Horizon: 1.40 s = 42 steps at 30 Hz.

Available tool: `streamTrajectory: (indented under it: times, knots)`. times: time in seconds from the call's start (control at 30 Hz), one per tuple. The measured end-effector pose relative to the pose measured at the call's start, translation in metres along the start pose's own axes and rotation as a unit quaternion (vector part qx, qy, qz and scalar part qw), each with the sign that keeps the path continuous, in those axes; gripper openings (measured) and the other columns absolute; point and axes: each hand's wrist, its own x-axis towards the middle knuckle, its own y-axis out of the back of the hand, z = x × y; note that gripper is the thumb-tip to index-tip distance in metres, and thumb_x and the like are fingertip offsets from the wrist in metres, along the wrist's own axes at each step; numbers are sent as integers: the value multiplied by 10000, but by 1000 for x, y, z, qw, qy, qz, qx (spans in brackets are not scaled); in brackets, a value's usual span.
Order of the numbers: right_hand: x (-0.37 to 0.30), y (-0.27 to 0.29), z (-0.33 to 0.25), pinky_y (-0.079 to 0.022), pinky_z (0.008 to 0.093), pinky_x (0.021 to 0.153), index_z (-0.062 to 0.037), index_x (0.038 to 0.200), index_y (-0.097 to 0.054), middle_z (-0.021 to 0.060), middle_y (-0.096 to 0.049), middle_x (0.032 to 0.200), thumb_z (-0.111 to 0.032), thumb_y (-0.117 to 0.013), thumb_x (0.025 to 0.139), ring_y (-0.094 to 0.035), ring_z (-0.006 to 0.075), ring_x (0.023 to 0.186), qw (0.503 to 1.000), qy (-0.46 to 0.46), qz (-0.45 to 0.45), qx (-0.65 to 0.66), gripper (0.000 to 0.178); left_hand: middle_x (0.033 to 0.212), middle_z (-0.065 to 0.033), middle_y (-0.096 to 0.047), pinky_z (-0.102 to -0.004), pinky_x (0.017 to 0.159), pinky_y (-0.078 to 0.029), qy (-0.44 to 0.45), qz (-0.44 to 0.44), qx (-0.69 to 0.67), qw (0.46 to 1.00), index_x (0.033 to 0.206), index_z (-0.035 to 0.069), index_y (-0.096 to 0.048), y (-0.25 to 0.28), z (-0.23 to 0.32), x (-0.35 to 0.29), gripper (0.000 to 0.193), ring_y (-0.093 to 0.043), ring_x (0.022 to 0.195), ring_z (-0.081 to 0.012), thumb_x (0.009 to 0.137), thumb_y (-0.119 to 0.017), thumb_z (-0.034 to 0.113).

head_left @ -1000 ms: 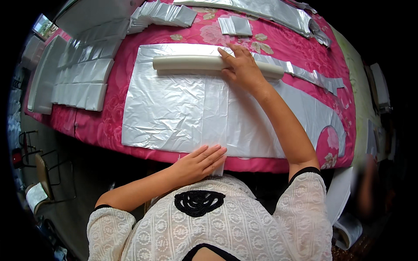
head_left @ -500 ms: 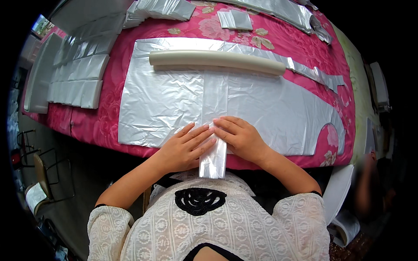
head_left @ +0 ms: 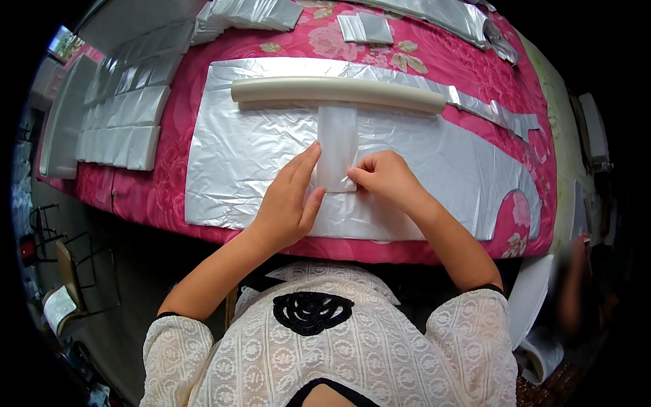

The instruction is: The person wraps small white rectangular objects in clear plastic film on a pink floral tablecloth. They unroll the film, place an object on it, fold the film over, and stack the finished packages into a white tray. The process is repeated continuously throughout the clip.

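A long, translucent plastic strip (head_left: 337, 146) lies on the silvery plastic sheet (head_left: 251, 142), its far end against a pale tube (head_left: 339, 92). The strip's near edge folds over in a straight line. My left hand (head_left: 288, 193) is beside the strip's left edge, fingers stretched out together and thumb apart, with the thumb tip near the fold. On the other side, my right hand (head_left: 388, 176) pinches the strip's near right corner between thumb and curled fingers. The tube lies crosswise beyond both hands.
Under the sheet is a pink floral cloth (head_left: 152, 203). Stacked plastic packs (head_left: 122, 146) fill a white box (head_left: 60, 136) at the left. More folded packs (head_left: 254, 15) and a small pack (head_left: 366, 28) sit at the far side. A chair (head_left: 64, 285) stands lower left.
Both hands have moved apart and away from me. The end that hung over the table's near edge now lies on the sheet, its corner pinched by my right hand.
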Motion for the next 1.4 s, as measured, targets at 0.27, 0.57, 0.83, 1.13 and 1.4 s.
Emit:
streamTrajectory:
  times: [0.27,0.57,0.83,1.13,1.4]
  knots:
    - [1,-1,-1,-459,253,551,24,878,-619,75,-632,723,-195,-663,785,-608,134,637,999,-17,13,29,242,1462,-211,-196,-436,1107,-134,-12,-181,231,956,1380,-51,-237,-24,4,-13,746,-153,1376,-322,838,-514,378]
    - [7,-6,28,-354,407,1020,-55,1223,-511,112,-483,1303,-201,-661,760,-430,274,1228,807,443,131,-367,508,1384,-209,-353,-429,1067,-263,-57,-160,190,967,1316,-39,-367,-11,-3,-3,592,-334,1298,-319,820,-567,215]
    - [15,10,25,-396,377,979,-29,1155,-564,117,-537,1244,-25,-582,697,-483,284,1174,858,421,84,-283,458,1084,-126,-610,-344,860,-482,-165,-65,215,960,970,-18,-592,-13,-17,3,248,-596,1014,-249,735,-592,62]
    - [-12,-13,35,-488,324,743,-68,893,-648,45,-652,935,-40,-629,659,-611,207,851,813,500,131,-269,237,1062,-77,-636,-349,831,-508,-216,-77,53,972,913,51,-599,2,-1,-17,279,-623,976,-216,651,-693,78]
    - [-34,-30,46,-486,313,690,-81,932,-664,40,-657,926,-7,-644,661,-605,222,821,866,455,117,-171,282,1104,-65,-628,-367,869,-466,-131,-113,80,982,1167,55,-547,-1,-3,-33,554,-609,1009,-223,632,-688,63]
